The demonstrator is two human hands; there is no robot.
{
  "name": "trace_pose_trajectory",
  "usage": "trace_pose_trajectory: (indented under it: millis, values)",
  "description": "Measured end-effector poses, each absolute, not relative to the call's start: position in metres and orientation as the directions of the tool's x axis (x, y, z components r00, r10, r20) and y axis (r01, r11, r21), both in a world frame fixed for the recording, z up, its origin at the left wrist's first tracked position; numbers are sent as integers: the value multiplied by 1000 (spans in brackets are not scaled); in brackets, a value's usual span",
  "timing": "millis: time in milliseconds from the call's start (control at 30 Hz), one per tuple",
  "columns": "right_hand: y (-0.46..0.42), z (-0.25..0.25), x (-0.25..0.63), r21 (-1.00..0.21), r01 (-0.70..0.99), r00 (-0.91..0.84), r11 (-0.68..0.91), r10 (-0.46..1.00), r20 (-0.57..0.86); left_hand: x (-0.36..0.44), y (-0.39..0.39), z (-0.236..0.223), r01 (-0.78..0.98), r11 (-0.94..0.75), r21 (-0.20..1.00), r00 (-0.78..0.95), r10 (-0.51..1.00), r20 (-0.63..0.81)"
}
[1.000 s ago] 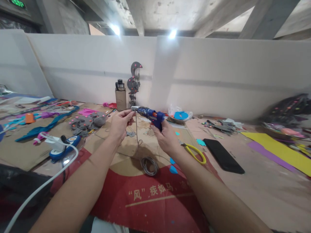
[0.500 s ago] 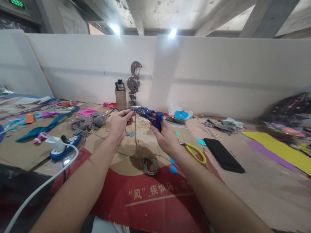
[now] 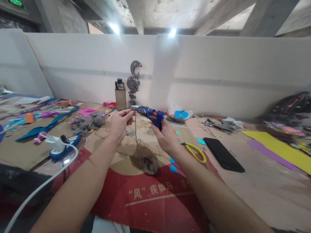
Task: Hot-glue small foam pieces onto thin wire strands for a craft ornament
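Observation:
My right hand [image 3: 167, 136] is wrapped around the handle of a blue hot glue gun [image 3: 145, 111], whose nozzle points left. At the nozzle, my left hand [image 3: 119, 124] is closed in a pinch on the end of a grey cord [image 3: 135, 127]; anything else between those fingertips is hidden. From there the cord hangs down to a small loop and runs to a loose coil [image 3: 150, 165] on the red-printed cardboard [image 3: 155, 207]. Yellow-handled pliers or cutters [image 3: 195, 152] lie just right of my right wrist, with a black phone [image 3: 223, 155] beyond them.
A bottle [image 3: 120, 98] stands behind my left hand, beside a grey hanging ornament with pink dots [image 3: 133, 84]. Grey pieces with pink dots [image 3: 87, 123] and a blue power strip [image 3: 65, 149] with a white cable are on the left. Yellow sheets [image 3: 282, 149] lie right.

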State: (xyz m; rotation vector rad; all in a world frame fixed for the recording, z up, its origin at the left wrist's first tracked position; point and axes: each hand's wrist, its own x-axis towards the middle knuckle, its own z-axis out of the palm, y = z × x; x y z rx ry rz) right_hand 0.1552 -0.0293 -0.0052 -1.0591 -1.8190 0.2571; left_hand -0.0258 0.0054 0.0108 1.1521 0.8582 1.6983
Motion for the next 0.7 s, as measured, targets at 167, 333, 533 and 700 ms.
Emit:
trace_pose_trajectory:
  millis: [167,333,533,700]
  values:
    - [-30,-5,155,-589,547,-149,595,762,630,-26,6,10,-291,-373,881,-173,926,335]
    - [-30,-4,155,-608,519,-137,601,761,635,-26,8,9,-302,-368,880,-173,928,329]
    - [-24,-7,154,-830,278,-75,484,872,483,-30,11,7,-349,-342,873,-191,938,290]
    - [-16,-10,157,-990,-44,-88,137,986,141,-33,14,6,-359,-345,867,-214,935,283]
